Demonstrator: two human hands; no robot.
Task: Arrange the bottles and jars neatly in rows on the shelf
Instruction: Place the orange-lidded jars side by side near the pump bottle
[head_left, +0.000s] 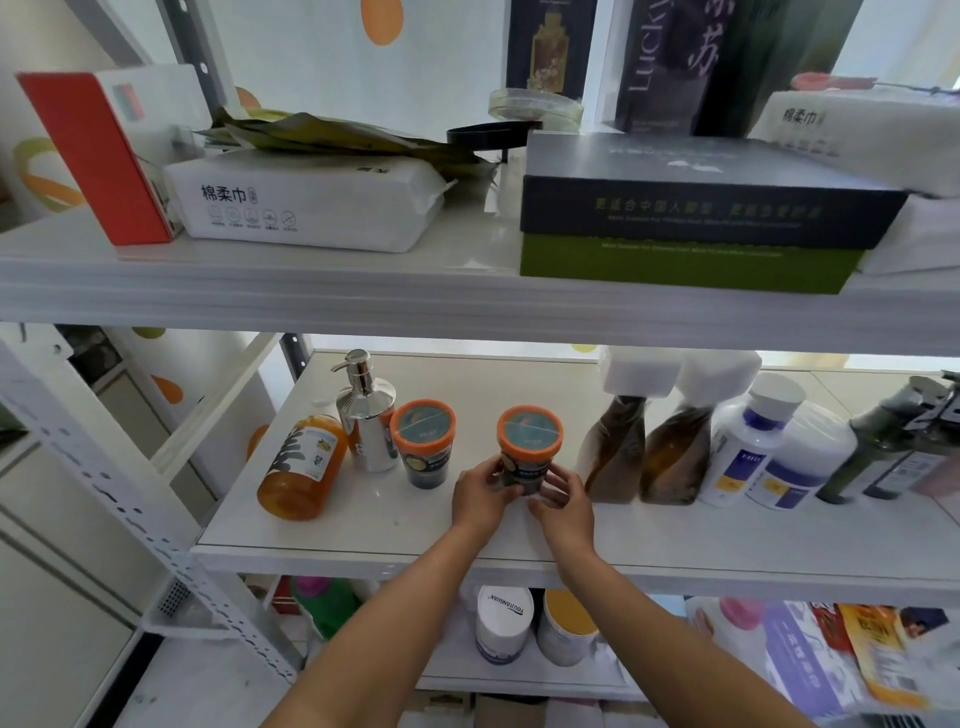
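Observation:
On the middle shelf (363, 525) stands a row of containers. Both my left hand (480, 496) and my right hand (563, 501) wrap around the base of an orange-lidded jar (529, 441), which stands upright near the shelf's middle. A second orange-lidded jar (423, 441) stands to its left, beside a silver pump bottle (366, 415) and an orange juice bottle (304, 465) that leans. Right of my hands stand two brown bottles with white caps (647, 447), two white bottles with blue labels (763, 452) and dark green bottles (883, 441).
The upper shelf carries a red box (98, 156), a white tissue pack (306, 200) and a dark box on a green box (696, 213). Below, the lower shelf holds white jars (504, 623) and colourful packets (841, 654). A perforated white upright (130, 499) frames the left side.

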